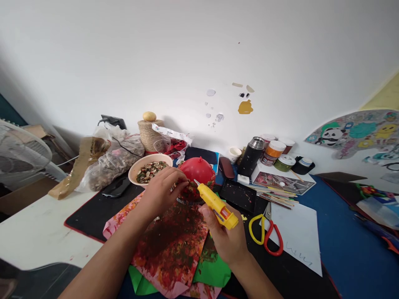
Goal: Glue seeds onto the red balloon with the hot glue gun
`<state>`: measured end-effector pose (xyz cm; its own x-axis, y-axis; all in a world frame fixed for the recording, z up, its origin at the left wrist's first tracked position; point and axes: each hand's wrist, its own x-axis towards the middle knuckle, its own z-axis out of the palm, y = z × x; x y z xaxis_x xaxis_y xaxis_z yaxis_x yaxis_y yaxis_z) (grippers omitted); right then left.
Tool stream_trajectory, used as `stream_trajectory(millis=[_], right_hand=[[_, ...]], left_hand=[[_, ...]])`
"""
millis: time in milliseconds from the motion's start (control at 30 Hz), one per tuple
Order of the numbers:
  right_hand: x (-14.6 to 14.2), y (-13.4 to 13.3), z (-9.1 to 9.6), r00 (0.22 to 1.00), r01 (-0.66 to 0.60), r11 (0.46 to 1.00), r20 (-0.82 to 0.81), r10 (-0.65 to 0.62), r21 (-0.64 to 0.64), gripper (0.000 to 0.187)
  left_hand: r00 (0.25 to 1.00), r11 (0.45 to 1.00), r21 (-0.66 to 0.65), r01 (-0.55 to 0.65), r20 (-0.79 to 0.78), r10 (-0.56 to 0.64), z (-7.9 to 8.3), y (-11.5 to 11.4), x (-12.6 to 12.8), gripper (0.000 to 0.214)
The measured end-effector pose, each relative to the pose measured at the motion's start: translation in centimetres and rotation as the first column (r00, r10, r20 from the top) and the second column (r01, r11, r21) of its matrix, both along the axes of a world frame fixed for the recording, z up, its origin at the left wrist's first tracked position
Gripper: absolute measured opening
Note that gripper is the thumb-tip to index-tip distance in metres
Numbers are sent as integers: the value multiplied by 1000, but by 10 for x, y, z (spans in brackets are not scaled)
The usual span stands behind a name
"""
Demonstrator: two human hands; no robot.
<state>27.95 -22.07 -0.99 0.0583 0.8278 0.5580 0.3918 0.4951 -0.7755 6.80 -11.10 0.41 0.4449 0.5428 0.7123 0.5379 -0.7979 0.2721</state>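
My right hand point(229, 238) grips a yellow hot glue gun point(215, 203), its nozzle pointing up and left at a red balloon point(198, 169). Dark green and reddish pieces cover the balloon's lower part. My left hand point(165, 187) is closed in a pinch at the left side of these pieces; what lies between its fingertips is too small to tell. Just behind that hand stands a pale bowl point(132, 174) of green, brown and whitish shell-like bits. Under the balloon is a pink sheet point(174, 257) smeared with red, orange and dark paint, overlapping a green sheet point(215, 265).
Scissors point(266, 232) with yellow and red handles lie on the right, beside white paper point(299, 232) and several brushes point(274, 195). A black flask point(251, 158) and paint jars point(274, 151) stand behind. Left are a twine spool point(149, 135), plastic bags point(109, 166) and a fan point(21, 149).
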Motion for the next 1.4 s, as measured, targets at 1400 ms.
stream_trajectory(millis=[1400], right_hand=[[8, 3, -11, 997, 82, 996, -5, -82, -37, 41]], left_hand=[[950, 820, -564, -95, -297, -94, -12, -32, -77, 17]])
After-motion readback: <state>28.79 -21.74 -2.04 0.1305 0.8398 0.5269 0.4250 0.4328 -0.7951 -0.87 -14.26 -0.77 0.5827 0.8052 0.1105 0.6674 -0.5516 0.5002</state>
